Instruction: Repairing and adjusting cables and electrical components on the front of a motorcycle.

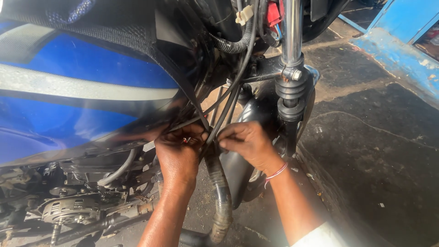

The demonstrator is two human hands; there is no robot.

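A bundle of thin black cables [227, 103] runs down from the steering head of a motorcycle and passes between the person's two hands, just under the front lower edge of the blue fuel tank [68, 96]. The left hand [179, 153] is curled around the lower run of the cables, fingers folded narrow and pinched on them, with a small red piece showing between the fingertips; what that piece is cannot be told. The right hand [247, 142], with a red-and-white thread band [275, 174] on its wrist, closes thumb and forefinger on the same cables from the other side, so the two hands nearly touch at the bundle. Directly below the hands the curved, dull metal exhaust pipe [222, 201] bends downward toward the ground. Beside the right hand stands the black front frame tube, and above it the chromed fork leg [291, 32] rises with its ribbed black rubber boot [291, 91]. A thicker corrugated hose [233, 45] loops at the top, near a white connector [243, 14] and a red connector [273, 13]. Under the tank's lower left edge sits the finned engine [68, 210] with a grey hose beside it. To the right lies a dark, stained concrete floor [379, 151], and a worn blue painted frame [398, 50] crosses the upper right corner.
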